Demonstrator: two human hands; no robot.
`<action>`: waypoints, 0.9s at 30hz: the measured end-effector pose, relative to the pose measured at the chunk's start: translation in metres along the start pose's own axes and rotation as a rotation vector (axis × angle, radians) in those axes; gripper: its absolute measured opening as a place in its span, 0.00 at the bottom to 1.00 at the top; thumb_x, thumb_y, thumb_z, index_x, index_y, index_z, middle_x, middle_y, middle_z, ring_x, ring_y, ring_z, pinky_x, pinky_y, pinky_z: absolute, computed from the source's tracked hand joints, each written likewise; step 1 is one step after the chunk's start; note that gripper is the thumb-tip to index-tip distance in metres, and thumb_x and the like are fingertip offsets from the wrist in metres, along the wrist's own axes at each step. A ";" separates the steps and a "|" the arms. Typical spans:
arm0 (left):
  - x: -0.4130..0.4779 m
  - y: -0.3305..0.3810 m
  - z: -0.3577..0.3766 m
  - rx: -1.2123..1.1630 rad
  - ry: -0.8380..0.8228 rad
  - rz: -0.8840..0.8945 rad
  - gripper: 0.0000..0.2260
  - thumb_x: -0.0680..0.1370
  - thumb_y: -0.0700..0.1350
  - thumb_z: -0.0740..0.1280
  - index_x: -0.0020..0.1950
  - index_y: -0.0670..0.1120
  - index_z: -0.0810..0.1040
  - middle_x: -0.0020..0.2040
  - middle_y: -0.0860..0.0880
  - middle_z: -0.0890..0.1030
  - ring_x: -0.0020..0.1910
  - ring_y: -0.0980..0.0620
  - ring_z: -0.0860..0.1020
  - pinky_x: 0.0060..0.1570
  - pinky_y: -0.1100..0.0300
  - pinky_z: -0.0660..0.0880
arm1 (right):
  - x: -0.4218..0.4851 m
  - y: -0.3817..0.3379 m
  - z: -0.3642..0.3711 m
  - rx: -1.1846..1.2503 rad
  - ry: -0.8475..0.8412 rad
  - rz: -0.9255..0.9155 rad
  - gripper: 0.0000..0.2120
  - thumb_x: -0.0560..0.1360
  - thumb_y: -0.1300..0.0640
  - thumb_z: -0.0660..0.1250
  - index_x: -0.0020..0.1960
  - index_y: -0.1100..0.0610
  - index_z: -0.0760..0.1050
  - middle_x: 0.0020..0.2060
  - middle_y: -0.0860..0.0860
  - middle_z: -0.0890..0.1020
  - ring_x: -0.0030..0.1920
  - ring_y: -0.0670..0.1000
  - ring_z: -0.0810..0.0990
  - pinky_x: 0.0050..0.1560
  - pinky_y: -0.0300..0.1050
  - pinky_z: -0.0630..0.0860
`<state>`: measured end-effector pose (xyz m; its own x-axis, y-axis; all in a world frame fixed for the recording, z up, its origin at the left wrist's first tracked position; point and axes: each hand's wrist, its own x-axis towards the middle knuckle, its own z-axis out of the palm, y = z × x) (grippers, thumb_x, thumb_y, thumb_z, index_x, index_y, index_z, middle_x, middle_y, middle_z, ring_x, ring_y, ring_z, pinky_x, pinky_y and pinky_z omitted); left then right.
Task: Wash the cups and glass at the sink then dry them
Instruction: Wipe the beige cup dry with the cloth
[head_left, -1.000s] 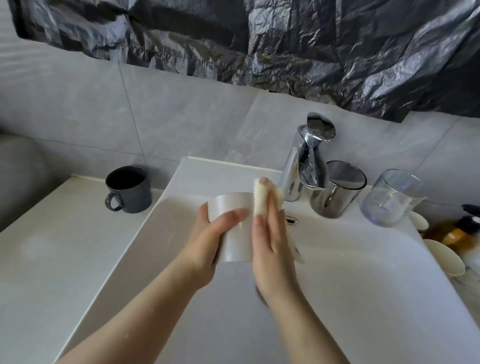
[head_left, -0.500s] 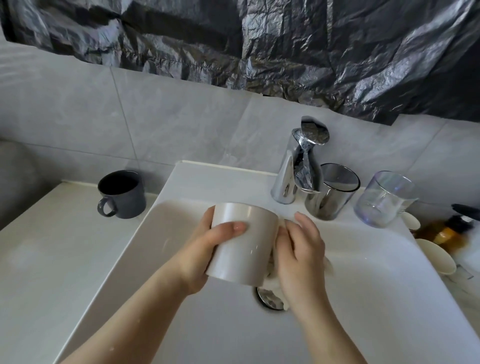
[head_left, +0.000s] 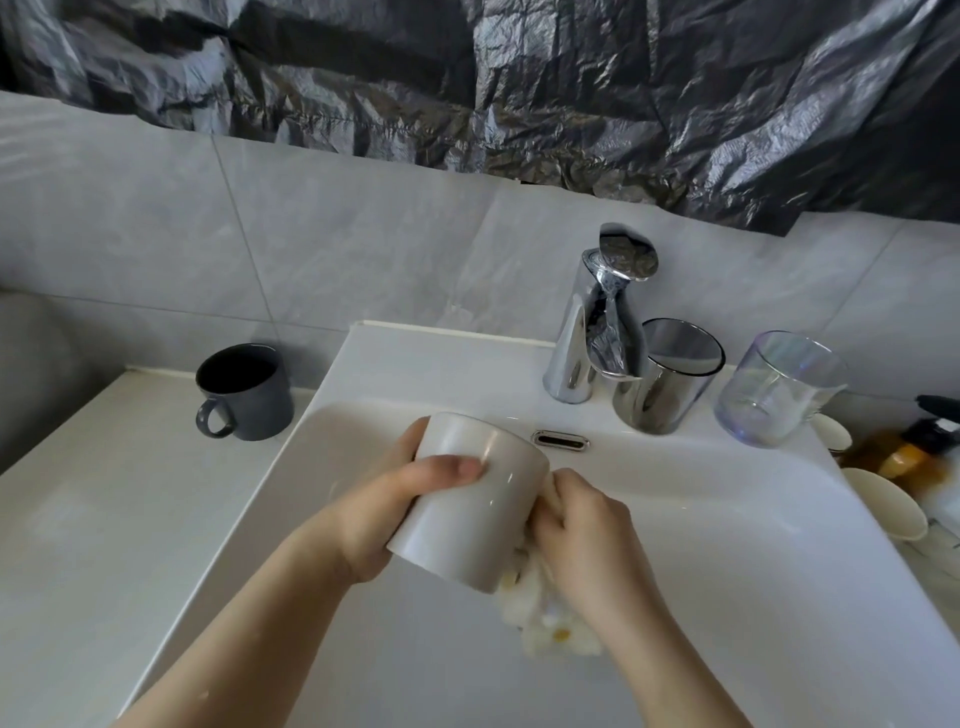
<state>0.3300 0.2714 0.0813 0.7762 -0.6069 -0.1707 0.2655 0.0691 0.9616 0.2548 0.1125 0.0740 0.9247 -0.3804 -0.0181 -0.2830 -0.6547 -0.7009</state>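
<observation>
My left hand (head_left: 400, 504) grips a plain white cup (head_left: 470, 501), tilted over the white sink (head_left: 727, 545) with its base toward me. My right hand (head_left: 592, 545) is curled round a pale cloth (head_left: 545, 618) pressed against the cup's lower right side; the cloth hangs below the hand. A dark grey mug (head_left: 244, 392) stands on the counter left of the basin. On the sink's back ledge stand a shiny metal cup (head_left: 667, 382) and a clear glass (head_left: 779, 389).
The chrome faucet (head_left: 597, 327) rises at the back of the sink, left of the metal cup. Bottles (head_left: 904, 452) and pale dishes (head_left: 883, 504) crowd the right edge. A grey tiled wall with dark plastic sheeting stands behind. The white counter (head_left: 104, 519) spreads to the left.
The cup has tipped further over. My right hand with the cloth moved from the cup's upper rim down to its lower right side.
</observation>
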 end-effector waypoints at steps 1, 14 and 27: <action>0.000 -0.001 0.000 -0.014 0.003 0.020 0.39 0.57 0.52 0.74 0.66 0.41 0.70 0.56 0.35 0.80 0.51 0.35 0.81 0.48 0.43 0.78 | 0.002 0.000 0.001 0.071 0.019 0.032 0.14 0.75 0.55 0.61 0.34 0.56 0.62 0.30 0.50 0.72 0.35 0.55 0.67 0.35 0.46 0.66; 0.002 0.000 0.001 -0.349 0.035 0.023 0.28 0.55 0.56 0.75 0.50 0.43 0.84 0.44 0.42 0.84 0.39 0.47 0.84 0.35 0.57 0.80 | -0.007 -0.010 0.010 1.097 -0.191 0.076 0.13 0.75 0.61 0.67 0.58 0.52 0.74 0.49 0.53 0.83 0.49 0.54 0.82 0.47 0.54 0.79; -0.002 -0.001 0.008 -0.216 -0.080 -0.102 0.33 0.50 0.58 0.79 0.51 0.44 0.83 0.44 0.44 0.84 0.39 0.48 0.83 0.36 0.58 0.79 | 0.006 -0.005 0.004 1.159 -0.017 0.257 0.02 0.73 0.56 0.68 0.44 0.54 0.77 0.40 0.56 0.80 0.43 0.57 0.78 0.48 0.64 0.73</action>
<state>0.3237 0.2662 0.0824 0.6933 -0.6799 -0.2390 0.4632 0.1663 0.8705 0.2627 0.1163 0.0744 0.8801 -0.3997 -0.2562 -0.0696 0.4252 -0.9024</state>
